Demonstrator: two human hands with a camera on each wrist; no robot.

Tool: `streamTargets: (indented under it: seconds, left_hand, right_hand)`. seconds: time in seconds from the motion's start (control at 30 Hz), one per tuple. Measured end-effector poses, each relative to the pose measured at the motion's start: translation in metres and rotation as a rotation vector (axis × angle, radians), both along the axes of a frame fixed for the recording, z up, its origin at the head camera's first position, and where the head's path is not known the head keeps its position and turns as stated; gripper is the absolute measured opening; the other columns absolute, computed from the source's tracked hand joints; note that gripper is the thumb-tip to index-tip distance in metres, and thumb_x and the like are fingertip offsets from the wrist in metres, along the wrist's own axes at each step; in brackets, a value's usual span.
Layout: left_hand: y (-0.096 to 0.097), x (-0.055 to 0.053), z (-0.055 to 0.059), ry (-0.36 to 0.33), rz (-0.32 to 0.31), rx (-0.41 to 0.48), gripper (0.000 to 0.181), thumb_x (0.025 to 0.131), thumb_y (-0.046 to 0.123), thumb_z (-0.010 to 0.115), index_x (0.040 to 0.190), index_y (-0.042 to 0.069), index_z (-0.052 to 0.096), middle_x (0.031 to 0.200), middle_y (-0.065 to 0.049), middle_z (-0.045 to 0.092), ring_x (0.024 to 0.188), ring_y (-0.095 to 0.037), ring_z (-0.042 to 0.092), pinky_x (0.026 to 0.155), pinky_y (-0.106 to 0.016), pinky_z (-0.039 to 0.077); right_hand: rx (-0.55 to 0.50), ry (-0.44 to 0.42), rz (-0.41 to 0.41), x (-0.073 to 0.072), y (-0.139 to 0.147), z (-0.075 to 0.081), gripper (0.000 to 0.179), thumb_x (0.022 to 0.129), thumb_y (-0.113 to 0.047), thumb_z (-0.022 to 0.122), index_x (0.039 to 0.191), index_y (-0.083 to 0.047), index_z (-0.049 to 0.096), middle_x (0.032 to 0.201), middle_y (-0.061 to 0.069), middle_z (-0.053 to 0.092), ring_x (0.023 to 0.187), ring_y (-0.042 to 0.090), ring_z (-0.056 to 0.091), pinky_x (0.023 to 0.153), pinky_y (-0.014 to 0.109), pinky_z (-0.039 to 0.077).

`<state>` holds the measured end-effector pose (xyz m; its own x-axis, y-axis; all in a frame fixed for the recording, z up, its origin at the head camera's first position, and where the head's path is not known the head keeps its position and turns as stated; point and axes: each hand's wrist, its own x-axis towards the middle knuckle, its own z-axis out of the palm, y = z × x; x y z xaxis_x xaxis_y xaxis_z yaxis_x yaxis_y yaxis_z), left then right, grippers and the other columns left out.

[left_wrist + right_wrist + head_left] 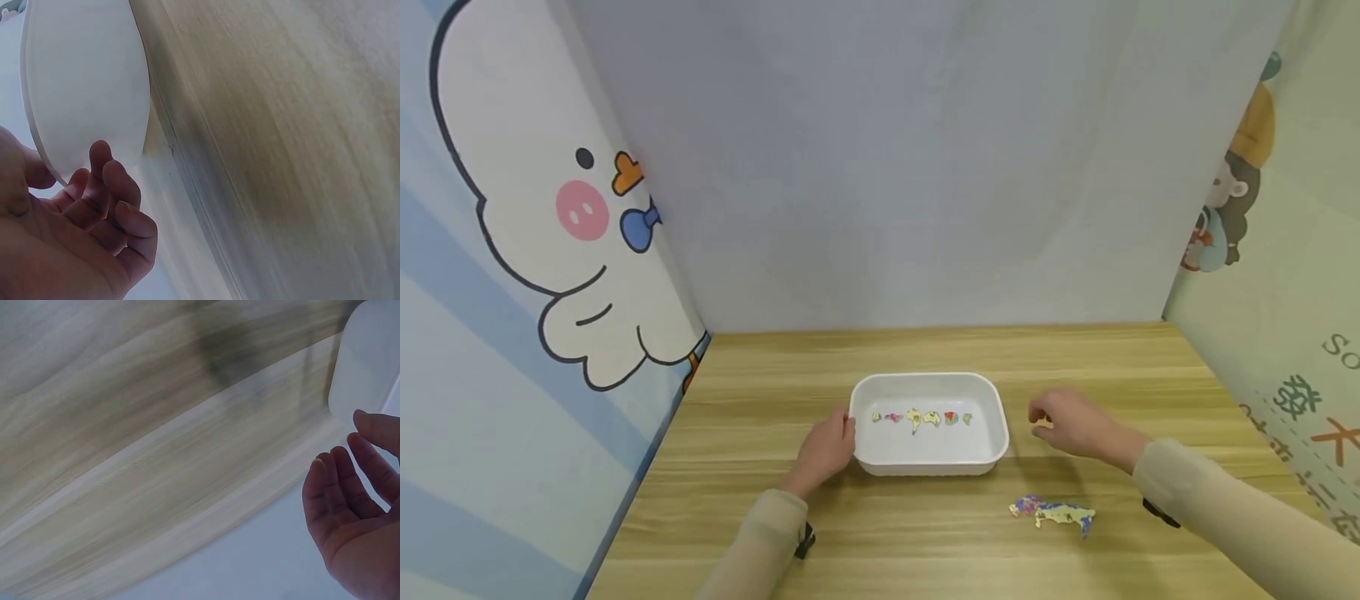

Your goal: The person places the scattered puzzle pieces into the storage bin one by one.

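Note:
A white rectangular plastic basin (865,454) stands on the wooden table. My left hand (827,446) grips the basin's left end, the thumb over the rim and the fingers against the outer wall, as the left wrist view shows. Small, flat, irregular coloured pieces (932,418) lie in a row across the basin's bottom. To the right of the basin my right hand (1071,422) hovers apart from it, fingers loosely bent and holding nothing; the right wrist view shows the same hand (356,506) beside the basin's corner.
Two flat, brightly patterned pieces, one pinkish-blue (1026,505) and one yellow and blue (1065,514), lie on the table (925,533) below the right hand. A grey-white cloth wall (887,167) rises behind, with printed cartoon curtains (512,400) on both sides.

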<state>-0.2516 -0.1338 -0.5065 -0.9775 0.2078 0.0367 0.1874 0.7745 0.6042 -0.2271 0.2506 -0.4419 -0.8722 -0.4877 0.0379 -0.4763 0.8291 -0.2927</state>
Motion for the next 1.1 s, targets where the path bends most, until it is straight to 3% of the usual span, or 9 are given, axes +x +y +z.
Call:
streamTargets:
  seconds: [0.17,0.33,0.6,0.73,0.9,1.1]
  left_hand:
    - [0.000,0.002,-0.004,0.000,-0.005,0.008,0.013,0.099,0.016,0.043,0.095,0.006,0.049,0.069,-0.005,0.049,0.057,-0.019,0.047,0.051,-0.034,0.039]
    - [0.000,0.003,-0.008,0.003,-0.006,0.012,0.012,0.099,0.015,0.043,0.093,0.006,0.048,0.068,-0.005,0.049,0.056,-0.019,0.047,0.050,-0.033,0.039]
    - [0.000,0.003,-0.009,0.001,-0.005,0.032,0.013,0.100,0.018,0.042,0.096,0.006,0.048,0.068,-0.005,0.049,0.055,-0.019,0.046,0.049,-0.033,0.038]
    - [0.001,0.001,-0.008,0.007,-0.004,0.033,0.013,0.100,0.018,0.042,0.096,0.006,0.048,0.068,-0.005,0.049,0.056,-0.020,0.046,0.050,-0.033,0.038]
    - [0.002,0.001,-0.006,-0.002,-0.001,0.028,0.013,0.100,0.018,0.042,0.097,0.006,0.048,0.068,-0.006,0.050,0.056,-0.020,0.047,0.050,-0.034,0.039]
    - [0.001,0.000,-0.002,-0.014,-0.001,0.028,0.015,0.100,0.018,0.041,0.098,0.005,0.049,0.069,-0.005,0.050,0.056,-0.019,0.047,0.050,-0.033,0.039]
  right_hand:
    - [-0.004,0.032,0.001,0.011,0.006,-0.016,0.012,0.077,-0.008,0.076,0.084,-0.006,0.066,0.079,-0.001,0.061,0.074,0.018,0.057,0.066,0.036,0.048]
    - [-0.014,-0.019,0.004,0.024,0.005,-0.028,0.012,0.079,-0.010,0.075,0.086,-0.007,0.067,0.080,-0.003,0.061,0.074,0.016,0.057,0.067,0.035,0.049]
    - [-0.010,-0.014,-0.002,0.039,-0.004,-0.030,0.008,0.080,-0.008,0.072,0.087,-0.006,0.068,0.082,0.001,0.061,0.077,0.020,0.059,0.069,0.039,0.050]
    - [0.010,-0.020,-0.007,0.052,-0.009,-0.033,0.020,0.077,-0.020,0.077,0.088,-0.004,0.070,0.086,0.003,0.061,0.081,0.024,0.058,0.072,0.041,0.050]
    - [0.011,-0.072,-0.087,0.067,-0.010,-0.037,0.049,0.070,-0.048,0.081,0.092,-0.006,0.070,0.096,0.007,0.061,0.090,0.028,0.056,0.078,0.045,0.048]
    - [0.002,-0.066,-0.114,0.072,-0.007,-0.044,0.048,0.064,-0.052,0.082,0.087,-0.013,0.066,0.092,0.000,0.057,0.083,0.019,0.052,0.073,0.040,0.046]
